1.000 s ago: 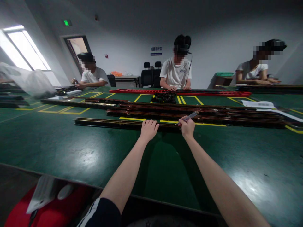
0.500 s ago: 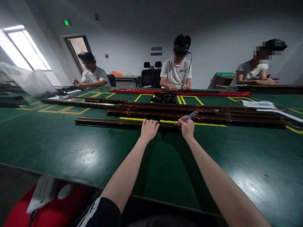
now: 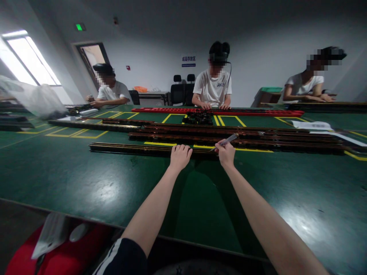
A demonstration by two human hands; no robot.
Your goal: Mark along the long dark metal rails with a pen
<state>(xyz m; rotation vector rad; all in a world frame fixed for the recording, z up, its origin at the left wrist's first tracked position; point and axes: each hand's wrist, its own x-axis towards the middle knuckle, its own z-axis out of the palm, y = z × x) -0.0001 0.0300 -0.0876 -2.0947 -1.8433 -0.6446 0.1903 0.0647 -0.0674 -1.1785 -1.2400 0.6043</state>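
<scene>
A long dark rail (image 3: 129,149) with thin gold-coloured edges lies across the green table in front of me. My left hand (image 3: 180,154) grips it near its right part, fingers bent over the top. In my right hand (image 3: 226,152) is a slim screwdriver (image 3: 229,139) with a clear handle, held like a pen. It slants down to the left, and its thin tip meets the rail just right of my left hand. Whether the tip sits in a screw is too small to tell. Beyond both hands lies a bundle of similar dark rails (image 3: 243,138).
On the green table (image 3: 71,183), a heap of small black parts (image 3: 197,117) lies before a red slotted rack (image 3: 160,110). Papers (image 3: 312,125) lie at right, a plastic bag (image 3: 47,100) at left. Three people sit opposite; one person's hands (image 3: 208,106) are at the rack.
Both hands keep their places on the rail and the screwdriver. The view has shifted very slightly; the screwdriver's handle tilts a touch differently.
</scene>
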